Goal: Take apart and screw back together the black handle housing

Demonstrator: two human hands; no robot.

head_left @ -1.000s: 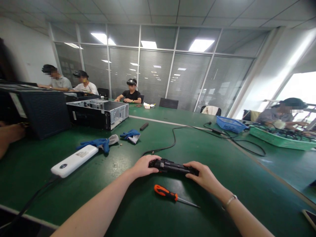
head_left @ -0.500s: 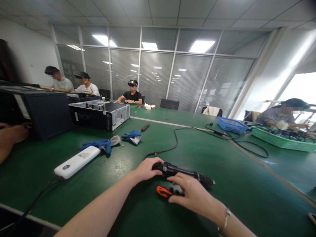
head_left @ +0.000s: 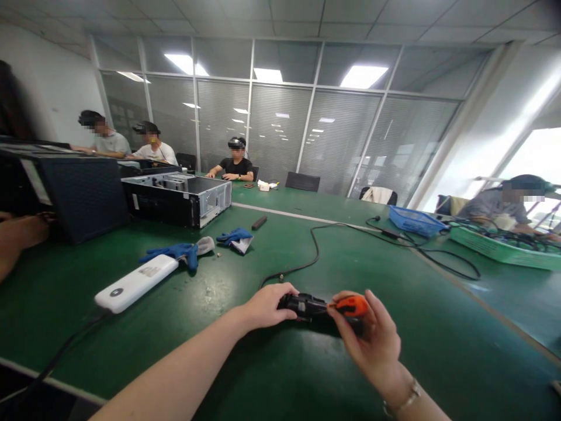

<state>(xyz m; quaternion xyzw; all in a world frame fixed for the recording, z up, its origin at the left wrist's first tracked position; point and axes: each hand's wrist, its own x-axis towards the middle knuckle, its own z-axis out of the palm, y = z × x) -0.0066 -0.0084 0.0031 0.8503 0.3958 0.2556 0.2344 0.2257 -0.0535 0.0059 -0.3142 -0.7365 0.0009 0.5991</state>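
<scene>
We view a green table (head_left: 298,380) from the head camera. Our left hand (head_left: 272,304) grasps the left end of a black tool (head_left: 307,305), set crosswise before us; whether the tool rests on the table or is slightly raised we cannot tell. Our right hand (head_left: 373,333) grips a screwdriver (head_left: 353,305) by its orange and black handle, between thumb and fingers, in front of the tool's right part. We cannot make out the shaft, nor whether the two touch. A bracelet (head_left: 412,392) circles the right wrist.

Beyond the left hand we trace a black cord (head_left: 317,251) across the table; its near end disappears behind that hand. To the left lie two blue and grey gloves (head_left: 236,237) and a white block (head_left: 138,283), with an open case (head_left: 175,202) behind them. At the left edge, a co-worker's hand (head_left: 24,237) reaches into a dark case (head_left: 94,199). At right, we note a blue basket (head_left: 416,221) beside a green basket (head_left: 499,251).
</scene>
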